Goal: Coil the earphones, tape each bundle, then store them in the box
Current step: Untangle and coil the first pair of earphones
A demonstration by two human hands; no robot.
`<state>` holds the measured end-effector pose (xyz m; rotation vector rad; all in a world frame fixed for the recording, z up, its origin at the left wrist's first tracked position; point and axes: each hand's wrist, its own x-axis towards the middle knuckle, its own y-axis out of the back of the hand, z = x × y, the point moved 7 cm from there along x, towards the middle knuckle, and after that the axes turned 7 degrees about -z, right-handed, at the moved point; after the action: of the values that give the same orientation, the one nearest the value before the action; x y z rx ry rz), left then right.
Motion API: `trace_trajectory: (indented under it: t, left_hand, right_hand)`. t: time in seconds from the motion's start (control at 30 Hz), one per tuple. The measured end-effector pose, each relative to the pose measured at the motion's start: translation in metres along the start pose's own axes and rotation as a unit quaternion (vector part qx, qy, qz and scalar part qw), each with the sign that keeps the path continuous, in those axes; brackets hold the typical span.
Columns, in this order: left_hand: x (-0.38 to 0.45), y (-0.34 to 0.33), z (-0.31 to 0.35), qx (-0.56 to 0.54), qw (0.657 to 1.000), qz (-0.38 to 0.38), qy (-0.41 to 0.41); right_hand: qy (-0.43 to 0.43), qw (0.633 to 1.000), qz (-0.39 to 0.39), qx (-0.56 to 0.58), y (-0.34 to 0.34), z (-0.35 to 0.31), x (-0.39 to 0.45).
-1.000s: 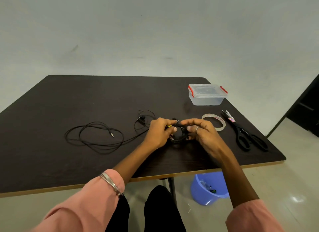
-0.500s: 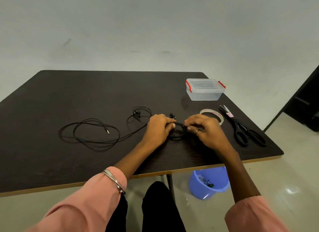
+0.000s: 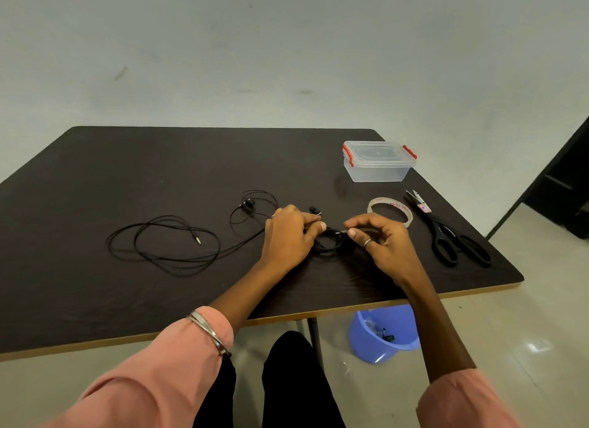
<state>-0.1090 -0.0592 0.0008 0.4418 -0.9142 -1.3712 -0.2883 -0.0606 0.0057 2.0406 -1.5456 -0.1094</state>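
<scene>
Head: left hand (image 3: pixel 288 236) and right hand (image 3: pixel 384 241) pinch coiled earphones (image 3: pixel 328 241) (mid-table); scissors (image 3: pixel 446 233) near right edge.

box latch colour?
Red, on both ends of the clear box; latch shows best in the head view.

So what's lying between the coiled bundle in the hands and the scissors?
In the head view, the tape roll lies between the coiled bundle and the scissors, just beyond the right hand; the rest is bare table.
</scene>
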Motion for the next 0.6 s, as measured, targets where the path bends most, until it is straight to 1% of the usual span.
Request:
trace_trajectory:
  t: [0.1, 0.2, 0.37, 0.43, 0.53, 0.6]
  left_hand:
    - [-0.002, 0.003, 0.0, -0.032, 0.999, 0.005, 0.003]
    - [-0.004, 0.005, -0.002, -0.045, 0.999, 0.016, 0.022]
    - [-0.004, 0.003, -0.004, -0.039, 0.999, -0.006, 0.029]
    - [-0.004, 0.004, -0.003, -0.054, 0.998, -0.015, 0.025]
    - [-0.005, 0.003, -0.003, -0.082, 0.996, -0.018, 0.01]
    - [-0.005, 0.003, -0.002, -0.092, 0.996, -0.017, 0.0]
  right_hand:
    - [-0.023, 1.0, 0.0, 0.01, -0.003, 0.006, 0.003]
    - [-0.05, 0.999, -0.004, -0.014, -0.004, 0.013, 0.005]
    - [-0.054, 0.997, -0.011, -0.053, -0.006, 0.016, 0.008]
    - [-0.046, 0.997, -0.005, -0.064, -0.005, 0.013, 0.008]
    - [-0.001, 0.996, 0.01, -0.088, -0.002, 0.005, 0.005]
    - [0.022, 0.992, 0.005, -0.124, -0.003, -0.002, 0.004]
